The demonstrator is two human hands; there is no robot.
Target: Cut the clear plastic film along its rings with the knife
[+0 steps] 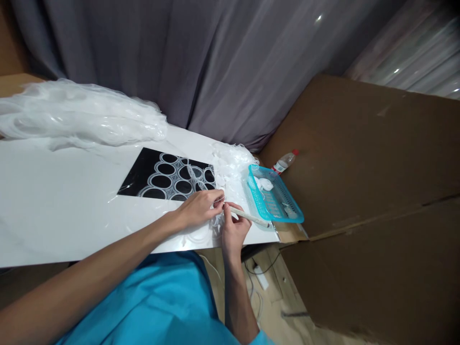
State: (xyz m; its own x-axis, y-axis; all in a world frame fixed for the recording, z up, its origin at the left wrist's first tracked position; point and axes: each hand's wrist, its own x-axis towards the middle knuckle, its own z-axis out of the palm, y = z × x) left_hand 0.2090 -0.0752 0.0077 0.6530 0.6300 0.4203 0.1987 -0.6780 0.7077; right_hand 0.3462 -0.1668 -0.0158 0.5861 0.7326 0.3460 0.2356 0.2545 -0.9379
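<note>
A pale, slim pen-like tool [249, 216] is gripped in my right hand [235, 231], its far end pointing toward the basket. My left hand [203, 206] is closed in a pinch close to the tool's left end; what its fingertips hold is too small to make out. Thin white strands [216, 221] lie under and between my hands. Behind my left hand a black sheet [134, 179] lies flat on the white table [64, 201], with white ring-shaped pieces [174, 175] across it.
A blue basket [257, 194] with white items stands at the right table end, beside a red-capped bottle [285, 162] and tall cardboard [359, 158]. White strands [233, 160] are heaped behind it. Clear plastic-like material [89, 115] covers the back left. A grey curtain [143, 52] hangs behind.
</note>
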